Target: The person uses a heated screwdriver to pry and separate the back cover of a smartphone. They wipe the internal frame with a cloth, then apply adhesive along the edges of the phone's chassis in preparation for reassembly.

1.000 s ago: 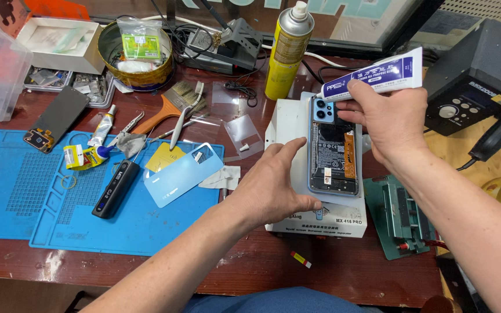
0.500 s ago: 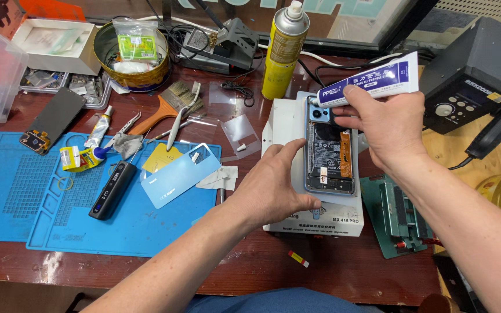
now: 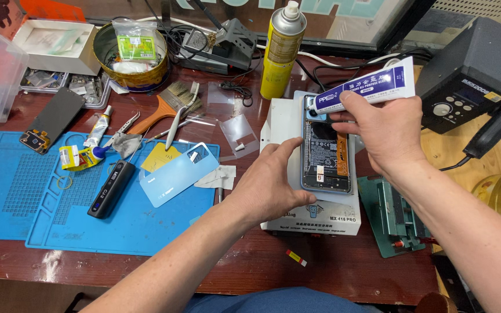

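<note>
Left hand (image 3: 273,185) flat, fingers spread, pinning opened phone (image 3: 326,152); right hand (image 3: 387,130) grips glue tube (image 3: 362,90) — keep nozzle on frame edge, thin bead.

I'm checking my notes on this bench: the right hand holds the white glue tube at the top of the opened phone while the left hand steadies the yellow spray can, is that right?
Not quite. In the head view the left hand steadies the opened phone, not the yellow spray can, which stands untouched behind. The right hand does hold the white glue tube at the phone's top.

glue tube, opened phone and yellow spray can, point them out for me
glue tube (image 3: 372,87), head view, middle of its white body
opened phone (image 3: 325,155), head view, its dark inner cover
yellow spray can (image 3: 280,55), head view, its yellow side
</note>
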